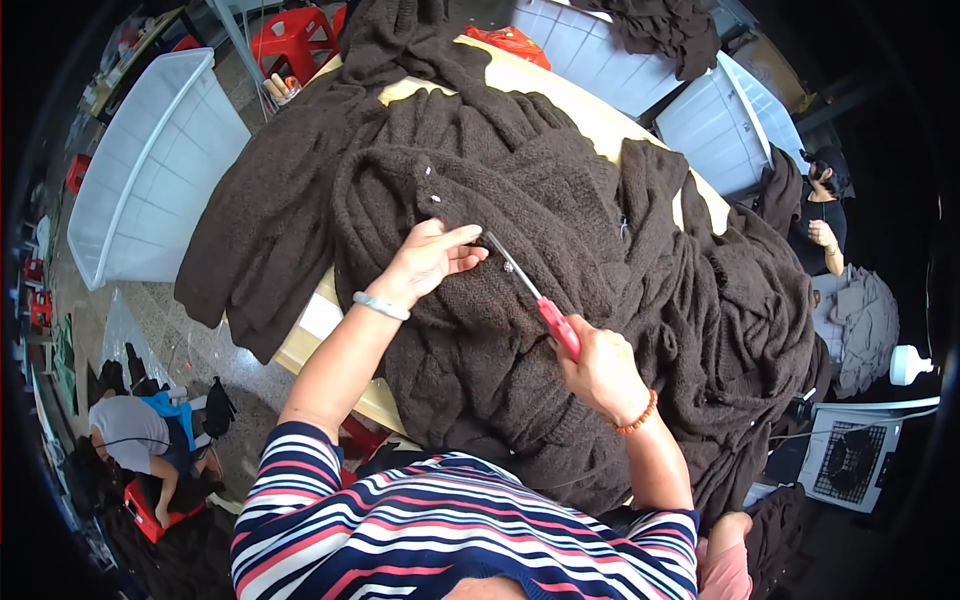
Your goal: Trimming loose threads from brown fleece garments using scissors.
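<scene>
A large heap of dark brown knit garments (500, 160) covers most of the table in front of me. My left hand (425, 262), with a pale bangle at the wrist, lies on the knit with thumb and fingers curled in on a fold of it. My right hand (603, 370), wearing an orange bead bracelet, is closed around the handle of red-handled scissors (556, 325). Their long narrow metal blades point up and left, with the tip close to my left thumb. Small white marks (434, 198) show on the knit beyond my left hand.
The pale tabletop (585, 125) shows along the far edge. White tiled-look bins (150, 170) stand left and at the back right. Red stools (295, 45) are at the far left. One person (825, 215) is at the right, another (140, 435) sits at the lower left.
</scene>
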{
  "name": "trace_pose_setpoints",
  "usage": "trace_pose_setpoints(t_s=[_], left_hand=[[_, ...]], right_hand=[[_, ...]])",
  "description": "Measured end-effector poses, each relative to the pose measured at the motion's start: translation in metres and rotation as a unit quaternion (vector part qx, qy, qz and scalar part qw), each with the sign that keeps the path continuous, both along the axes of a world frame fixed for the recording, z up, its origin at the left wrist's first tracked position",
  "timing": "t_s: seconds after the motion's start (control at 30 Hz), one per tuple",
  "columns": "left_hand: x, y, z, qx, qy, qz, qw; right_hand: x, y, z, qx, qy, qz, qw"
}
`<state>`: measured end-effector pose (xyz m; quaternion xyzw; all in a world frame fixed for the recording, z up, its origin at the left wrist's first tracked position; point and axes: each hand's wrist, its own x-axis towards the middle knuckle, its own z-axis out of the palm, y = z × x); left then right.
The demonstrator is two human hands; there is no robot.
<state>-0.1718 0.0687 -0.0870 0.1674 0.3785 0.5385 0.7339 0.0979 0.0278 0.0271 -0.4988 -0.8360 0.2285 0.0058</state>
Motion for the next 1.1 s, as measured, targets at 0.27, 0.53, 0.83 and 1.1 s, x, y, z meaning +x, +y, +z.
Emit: trace_pose_setpoints(t_s=[0.27,0.53,0.83,1.1], left_hand=[[0.041,0.017,-0.01,0.067,0.18,0.034,0.981],[-0.054,-0.03,0.048,0.195,0.608,0.001,0.769],[-0.039,-0.106,-0.015,0.315,0.797,-0.05,0.512],[-0.034,-0.11,0.068,0.343,0.684,0.029,0.643]], right_hand=[[0.043,-0.024,0.002,-0.078,0.032,0.034,0.996],[0.018,0.022,-0.092,-0.259,0.249,0.109,0.927],[0.017,0.138,-0.071,0.119,0.241,-0.034,0.963],[-0.012,0.045,-0.023,-0.02,0.223,-0.001,0.975]])
